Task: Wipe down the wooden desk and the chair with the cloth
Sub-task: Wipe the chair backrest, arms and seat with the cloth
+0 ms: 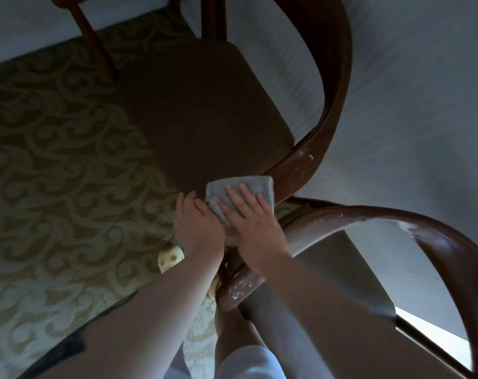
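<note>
Right hand (255, 222) lies flat, fingers spread, pressing the folded grey cloth (240, 198) onto the chair (205, 113) seat's near corner; left hand (197, 222) grips the cloth's left edge, long axis running diagonally along the seat edge.

cloth (240, 199) on chair (205, 116), carpet (55, 160) left

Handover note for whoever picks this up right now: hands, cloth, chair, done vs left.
Right hand: flat on the grey cloth, pressing it at the near corner of the chair seat.
Left hand: beside it, fingers curled at the cloth's left edge; can't tell if it grips.
White flecks show on the chair's curved wooden frame and on the second chair frame nearer you.
Desk not in view; what's already wiped can't be judged.
Left: seat, frames, desk.
</note>
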A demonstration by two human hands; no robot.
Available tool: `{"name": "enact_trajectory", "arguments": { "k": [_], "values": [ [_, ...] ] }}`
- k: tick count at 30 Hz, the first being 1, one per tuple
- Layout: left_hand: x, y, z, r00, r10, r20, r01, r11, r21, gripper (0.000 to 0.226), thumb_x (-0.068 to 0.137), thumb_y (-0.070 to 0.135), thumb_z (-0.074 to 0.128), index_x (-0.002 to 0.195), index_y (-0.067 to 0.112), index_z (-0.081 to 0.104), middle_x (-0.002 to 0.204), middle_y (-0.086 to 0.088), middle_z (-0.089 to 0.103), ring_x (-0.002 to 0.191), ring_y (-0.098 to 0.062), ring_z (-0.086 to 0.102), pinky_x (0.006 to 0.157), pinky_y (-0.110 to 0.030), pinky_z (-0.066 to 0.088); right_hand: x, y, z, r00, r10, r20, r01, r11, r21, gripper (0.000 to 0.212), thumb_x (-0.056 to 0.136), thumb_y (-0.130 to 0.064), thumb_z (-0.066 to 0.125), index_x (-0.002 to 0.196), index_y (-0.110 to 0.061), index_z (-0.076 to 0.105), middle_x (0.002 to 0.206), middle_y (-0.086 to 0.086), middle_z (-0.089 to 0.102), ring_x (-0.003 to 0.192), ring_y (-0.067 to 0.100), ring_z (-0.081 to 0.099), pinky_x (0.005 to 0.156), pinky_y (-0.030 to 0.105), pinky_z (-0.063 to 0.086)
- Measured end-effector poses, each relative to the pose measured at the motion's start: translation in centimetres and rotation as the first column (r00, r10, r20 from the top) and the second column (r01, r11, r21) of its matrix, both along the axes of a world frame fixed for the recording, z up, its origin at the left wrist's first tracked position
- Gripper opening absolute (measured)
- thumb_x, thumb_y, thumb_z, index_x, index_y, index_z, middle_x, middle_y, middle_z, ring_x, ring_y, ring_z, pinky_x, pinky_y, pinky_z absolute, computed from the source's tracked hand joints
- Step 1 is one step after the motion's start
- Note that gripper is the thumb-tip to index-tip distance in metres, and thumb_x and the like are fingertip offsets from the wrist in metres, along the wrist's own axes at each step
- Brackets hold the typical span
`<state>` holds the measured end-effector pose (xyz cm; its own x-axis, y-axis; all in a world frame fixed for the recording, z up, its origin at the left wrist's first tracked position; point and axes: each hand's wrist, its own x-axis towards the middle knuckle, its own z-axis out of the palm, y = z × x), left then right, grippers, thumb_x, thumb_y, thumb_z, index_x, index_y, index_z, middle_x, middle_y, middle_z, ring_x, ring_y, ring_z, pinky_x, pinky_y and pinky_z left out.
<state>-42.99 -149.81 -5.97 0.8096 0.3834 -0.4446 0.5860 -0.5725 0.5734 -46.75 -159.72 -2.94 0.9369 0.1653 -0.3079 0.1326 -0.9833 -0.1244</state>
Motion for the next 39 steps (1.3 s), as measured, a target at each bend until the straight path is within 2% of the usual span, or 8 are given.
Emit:
{"name": "enact_trajectory", "arguments": {
  "k": [5, 11, 18, 24, 29, 34, 37, 39],
  "values": [
    [-0.4, -0.8, 0.6, 0.994, -0.096, -0.054, 0.104, 0.978, 0.18, 0.044, 0.1, 0.028, 0.028, 0.133, 0.02, 0.056, 0.145, -0.002, 0.046, 0.132, -0.027, 0.039, 0.111, -0.048, 0.028, -0.8, -2.9, 0.0, 0.914, -0.4, 0.067, 0.397, 0.916, 0.059, 0.067, 0.099, -0.02, 0.044, 0.153, -0.034, 0.008, 0.163, -0.004, 0.005, 0.149, 0.019, -0.008, 0.119, 0.041, -0.006],
    [0.7, -1.9, 0.5, 0.98, -0.124, -0.158, 0.165, 0.944, 0.286, 0.033, 0.099, 0.028, 0.035, 0.126, 0.026, 0.055, 0.137, 0.0, 0.049, 0.129, -0.024, 0.037, 0.11, -0.044, 0.021, 0.5, -3.6, -0.8, 0.996, 0.087, -0.033, -0.085, 0.995, 0.052, 0.074, 0.093, -0.019, 0.046, 0.153, -0.032, 0.005, 0.163, -0.003, 0.005, 0.15, 0.021, -0.003, 0.121, 0.047, 0.001],
    [3.3, -6.2, 0.5, 0.947, -0.276, -0.165, 0.309, 0.922, 0.232, 0.032, 0.098, 0.034, 0.031, 0.108, 0.022, 0.059, 0.113, -0.002, 0.058, 0.106, -0.022, 0.051, 0.092, -0.043, 0.036, -0.6, -4.5, -0.6, 0.951, -0.287, 0.111, 0.275, 0.955, 0.114, 0.06, 0.089, -0.018, 0.047, 0.148, -0.019, 0.037, 0.157, 0.004, 0.031, 0.147, 0.026, 0.02, 0.118, 0.049, 0.016],
    [3.3, -6.9, 1.1, 0.943, -0.267, -0.198, 0.309, 0.925, 0.221, 0.035, 0.096, 0.038, 0.026, 0.088, 0.024, 0.057, 0.088, 0.001, 0.061, 0.086, -0.024, 0.057, 0.089, -0.042, 0.037, 1.4, -9.5, -1.3, 0.997, -0.032, 0.066, 0.03, 0.999, 0.032, 0.062, 0.095, -0.026, 0.043, 0.152, -0.028, 0.019, 0.162, -0.002, 0.015, 0.15, 0.019, 0.004, 0.122, 0.045, 0.005],
    [3.2, -6.8, 1.0, 0.922, -0.301, -0.245, 0.357, 0.905, 0.23, 0.036, 0.095, 0.04, 0.028, 0.076, 0.023, 0.053, 0.076, 0.0, 0.064, 0.077, -0.023, 0.06, 0.085, -0.039, 0.046, -0.6, -4.1, -1.1, 0.889, -0.444, 0.11, 0.423, 0.89, 0.167, 0.059, 0.089, -0.026, 0.031, 0.147, -0.023, 0.037, 0.158, 0.0, 0.029, 0.148, 0.023, 0.016, 0.118, 0.048, 0.015],
    [3.7, -7.0, 1.7, 0.897, -0.295, -0.33, 0.37, 0.908, 0.196, 0.037, 0.098, 0.037, 0.024, 0.075, 0.023, 0.05, 0.067, 0.004, 0.051, 0.073, -0.022, 0.057, 0.084, -0.041, 0.049, 3.1, -11.1, -1.3, 0.994, 0.013, 0.105, -0.015, 1.0, 0.011, 0.06, 0.091, -0.022, 0.045, 0.15, -0.026, 0.033, 0.158, 0.0, 0.029, 0.148, 0.02, 0.017, 0.119, 0.046, 0.009],
    [3.9, -7.2, 1.9, 0.892, -0.292, -0.345, 0.374, 0.906, 0.2, 0.045, 0.099, 0.037, 0.019, 0.071, 0.021, 0.051, 0.067, 0.002, 0.055, 0.07, -0.025, 0.058, 0.081, -0.041, 0.05, 2.2, -11.7, -0.9, 0.879, -0.444, 0.173, 0.421, 0.894, 0.154, 0.068, 0.089, -0.006, 0.053, 0.15, -0.026, 0.032, 0.159, 0.002, 0.025, 0.149, 0.024, 0.013, 0.119, 0.049, 0.016],
    [3.7, -7.0, 1.7, 0.89, -0.302, -0.341, 0.384, 0.9, 0.205, 0.035, 0.097, 0.041, 0.029, 0.075, 0.023, 0.05, 0.075, 0.002, 0.059, 0.076, -0.025, 0.06, 0.079, -0.038, 0.051, 0.3, -7.3, -1.1, 0.897, -0.401, 0.187, 0.37, 0.912, 0.178, 0.064, 0.086, -0.009, 0.045, 0.148, -0.022, 0.036, 0.157, 0.004, 0.031, 0.148, 0.027, 0.018, 0.117, 0.049, 0.019]
  ]
}}
